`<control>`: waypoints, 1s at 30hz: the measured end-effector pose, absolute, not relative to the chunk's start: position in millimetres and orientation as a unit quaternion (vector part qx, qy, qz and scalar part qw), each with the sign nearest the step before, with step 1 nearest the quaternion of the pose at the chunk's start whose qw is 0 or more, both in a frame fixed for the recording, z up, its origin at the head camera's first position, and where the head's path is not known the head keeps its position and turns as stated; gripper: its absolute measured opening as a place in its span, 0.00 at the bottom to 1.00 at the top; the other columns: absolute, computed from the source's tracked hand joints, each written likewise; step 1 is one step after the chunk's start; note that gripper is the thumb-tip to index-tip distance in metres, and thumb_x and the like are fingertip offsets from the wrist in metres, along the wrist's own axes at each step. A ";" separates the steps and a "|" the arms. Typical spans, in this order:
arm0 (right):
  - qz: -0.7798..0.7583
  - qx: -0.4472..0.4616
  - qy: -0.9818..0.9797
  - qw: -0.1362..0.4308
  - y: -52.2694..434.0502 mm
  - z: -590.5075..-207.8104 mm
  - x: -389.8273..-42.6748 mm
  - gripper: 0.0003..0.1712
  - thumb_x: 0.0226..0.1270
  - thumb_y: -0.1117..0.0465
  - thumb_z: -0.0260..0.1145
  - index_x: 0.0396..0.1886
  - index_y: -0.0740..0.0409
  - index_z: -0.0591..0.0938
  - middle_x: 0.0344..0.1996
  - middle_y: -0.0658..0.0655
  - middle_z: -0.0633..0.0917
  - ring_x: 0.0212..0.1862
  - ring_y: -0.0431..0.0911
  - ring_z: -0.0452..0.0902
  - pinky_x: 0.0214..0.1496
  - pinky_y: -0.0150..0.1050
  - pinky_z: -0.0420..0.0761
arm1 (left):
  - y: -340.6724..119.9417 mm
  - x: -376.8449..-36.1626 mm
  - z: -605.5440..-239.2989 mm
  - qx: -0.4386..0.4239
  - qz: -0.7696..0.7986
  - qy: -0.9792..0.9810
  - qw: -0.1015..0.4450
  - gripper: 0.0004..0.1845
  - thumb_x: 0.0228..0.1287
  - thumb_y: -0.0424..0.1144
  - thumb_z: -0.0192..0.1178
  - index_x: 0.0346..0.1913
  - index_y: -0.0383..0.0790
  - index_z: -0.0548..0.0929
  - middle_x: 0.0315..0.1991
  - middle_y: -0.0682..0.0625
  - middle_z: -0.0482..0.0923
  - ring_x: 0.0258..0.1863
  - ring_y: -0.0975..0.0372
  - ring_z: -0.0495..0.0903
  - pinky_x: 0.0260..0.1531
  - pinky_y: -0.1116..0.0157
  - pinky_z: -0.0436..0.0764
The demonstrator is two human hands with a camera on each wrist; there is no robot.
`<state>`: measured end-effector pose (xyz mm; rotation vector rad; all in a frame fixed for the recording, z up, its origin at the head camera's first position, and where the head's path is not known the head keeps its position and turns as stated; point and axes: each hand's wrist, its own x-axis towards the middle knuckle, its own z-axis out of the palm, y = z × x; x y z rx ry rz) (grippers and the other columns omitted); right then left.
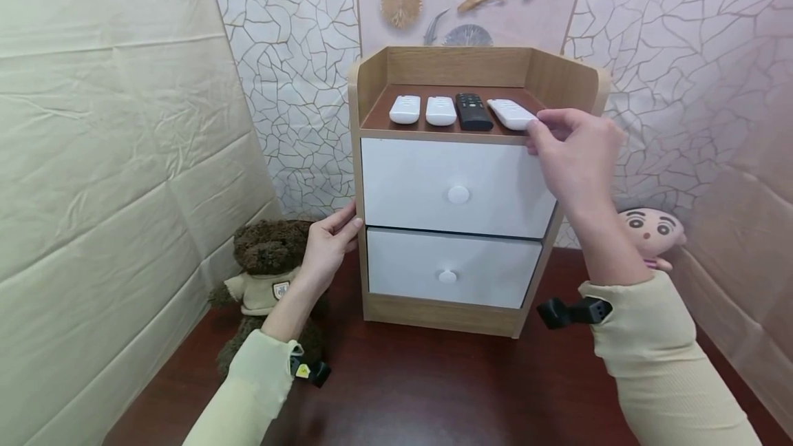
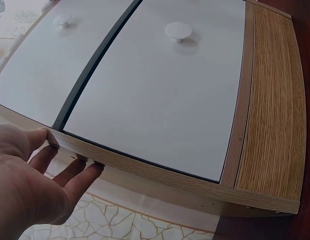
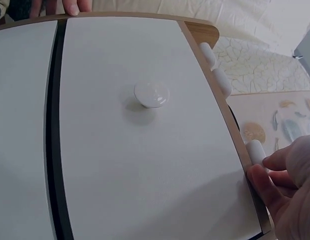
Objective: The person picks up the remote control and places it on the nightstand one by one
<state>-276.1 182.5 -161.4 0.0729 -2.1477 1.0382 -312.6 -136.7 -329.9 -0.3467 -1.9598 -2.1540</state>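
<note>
While the left hand (image 1: 327, 243) lies with straight fingers flat against the left side panel of the small wooden nightstand (image 1: 446, 319), level with the gap between its 2 white drawers, the right hand (image 1: 573, 150) is up at the top shelf, its thumb and fingertips pinched on the near end of the rightmost white remote (image 1: 511, 114). That remote sits at the right end of a row of 4 on the brown shelf top, angled a little, just beside the black remote (image 1: 473, 111), with 2 more white remotes (image 1: 423, 109) to the left of that. In the right wrist view the fingertips (image 3: 259, 181) curl over the shelf's front lip onto the remote's end (image 3: 255, 150); the left wrist view shows the fingers (image 2: 69, 172) pressed straight along the cabinet's edge, holding nothing.

The remote looks like a light, rigid plastic bar with a smooth, somewhat slippery shell, so a grip across its 2 long sides near the front end should hold better than a pinch on the rounded tip. The raised side wall leaves little room on its right.

The nightstand stands on a dark red-brown counter (image 1: 434, 391), with a brown teddy bear (image 1: 266, 274) to its left and a cartoon doll (image 1: 653, 232) to its right.
</note>
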 end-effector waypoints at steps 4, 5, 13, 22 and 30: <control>0.403 0.027 -0.835 0.373 182.5 -160.5 -277.7 0.19 0.76 0.54 0.64 0.57 0.61 0.87 0.46 0.61 0.90 0.36 0.34 0.87 0.36 0.21 0.79 | -137.1 -313.1 -330.5 -0.117 -0.731 -0.664 0.103 0.26 0.78 0.31 0.58 0.75 0.37 0.70 0.73 0.43 0.69 0.66 0.51 0.76 0.59 0.53 0.79; 0.403 0.027 -0.835 0.375 182.3 -160.2 -278.0 0.19 0.76 0.55 0.65 0.57 0.61 0.88 0.46 0.61 0.90 0.34 0.33 0.86 0.36 0.21 0.79 | -137.1 -313.4 -330.6 -0.117 -0.732 -0.664 0.103 0.26 0.78 0.31 0.58 0.75 0.37 0.70 0.73 0.43 0.69 0.66 0.51 0.76 0.59 0.53 0.79; 0.416 0.025 -0.825 0.382 181.3 -160.2 -281.3 0.18 0.75 0.56 0.66 0.55 0.62 0.88 0.45 0.62 0.90 0.30 0.27 0.81 0.36 0.21 0.80 | -137.7 -315.0 -330.2 -0.121 -0.734 -0.661 0.098 0.26 0.78 0.31 0.57 0.75 0.38 0.70 0.73 0.43 0.69 0.66 0.50 0.75 0.60 0.53 0.79; 0.433 0.025 -0.813 0.388 180.4 -161.1 -284.1 0.17 0.74 0.57 0.67 0.54 0.63 0.88 0.45 0.63 0.90 0.28 0.26 0.81 0.37 0.21 0.81 | -137.4 -315.2 -330.9 -0.118 -0.736 -0.659 0.098 0.26 0.78 0.31 0.58 0.75 0.38 0.70 0.73 0.43 0.69 0.66 0.51 0.76 0.59 0.53 0.79; 0.436 0.032 -0.809 0.394 182.0 -162.2 -283.7 0.17 0.74 0.56 0.68 0.53 0.63 0.89 0.44 0.63 0.90 0.27 0.24 0.80 0.36 0.20 0.80 | -137.2 -315.7 -331.3 -0.120 -0.738 -0.657 0.099 0.26 0.77 0.30 0.58 0.75 0.37 0.70 0.73 0.43 0.69 0.65 0.50 0.76 0.58 0.54 0.80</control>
